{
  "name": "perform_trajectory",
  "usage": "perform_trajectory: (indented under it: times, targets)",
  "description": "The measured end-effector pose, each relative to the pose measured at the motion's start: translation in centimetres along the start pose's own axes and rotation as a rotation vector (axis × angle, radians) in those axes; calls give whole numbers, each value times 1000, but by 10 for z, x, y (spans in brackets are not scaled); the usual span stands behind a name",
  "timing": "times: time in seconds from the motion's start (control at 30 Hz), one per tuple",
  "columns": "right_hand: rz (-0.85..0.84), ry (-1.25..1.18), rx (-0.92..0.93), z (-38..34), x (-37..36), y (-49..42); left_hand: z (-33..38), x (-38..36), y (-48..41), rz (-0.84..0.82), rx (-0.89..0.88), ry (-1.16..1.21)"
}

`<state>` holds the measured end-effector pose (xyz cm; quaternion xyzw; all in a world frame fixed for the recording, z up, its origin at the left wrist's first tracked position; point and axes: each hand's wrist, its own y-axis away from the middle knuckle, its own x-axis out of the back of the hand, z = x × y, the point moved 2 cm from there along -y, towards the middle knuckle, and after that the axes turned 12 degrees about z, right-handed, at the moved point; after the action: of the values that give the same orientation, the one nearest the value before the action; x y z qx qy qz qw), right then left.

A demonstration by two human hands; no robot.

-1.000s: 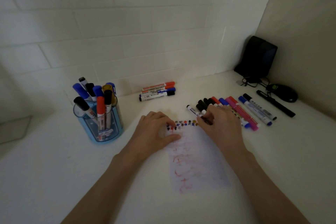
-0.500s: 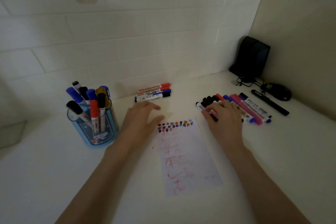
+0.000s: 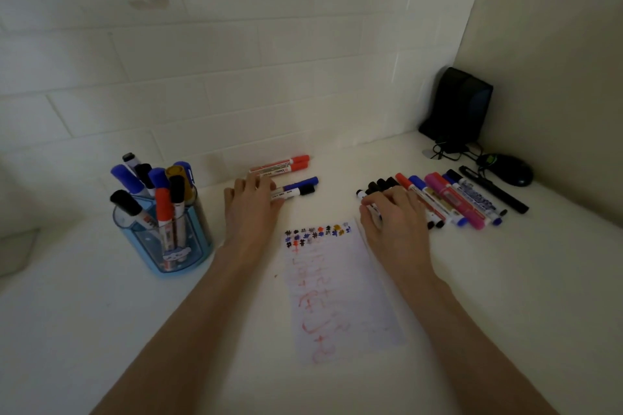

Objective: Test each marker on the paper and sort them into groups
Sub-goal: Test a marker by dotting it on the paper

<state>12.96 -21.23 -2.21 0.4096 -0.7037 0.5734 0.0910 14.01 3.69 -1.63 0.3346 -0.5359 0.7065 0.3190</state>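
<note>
Markers stand upright, caps up, in a blue cup at nine o'clock from the paper. Next I see the left hand lying flat with straight fingers. Its tips touch a small group of four markers at eleven o'clock from the paper, close to the tiled wall. The paper lies on the white table between the two forearms, with coloured test marks along its far edge and red scrawl below. At one o'clock from it, the right hand curls over the black-capped end of a long row of markers; I cannot tell whether it grips one. At three o'clock from the row lie a black pen and a mouse, with a black speaker in the corner.
</note>
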Motion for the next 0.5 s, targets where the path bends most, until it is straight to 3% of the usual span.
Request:
perform_trajectory:
  times: [0.17,0.37,0.43,0.5]
  targets:
    - [13,-76,53,-9,1,2,3,5,4,20,-92,6]
    - [16,-136,134,-22,2,5,-2,9,11,-68,-123,-34]
    - [24,-159,185,-25,4,5,3,17,13,-29,-116,55]
    - [-3,-175,261,-31,4,5,13,28,18,-68,-71,313]
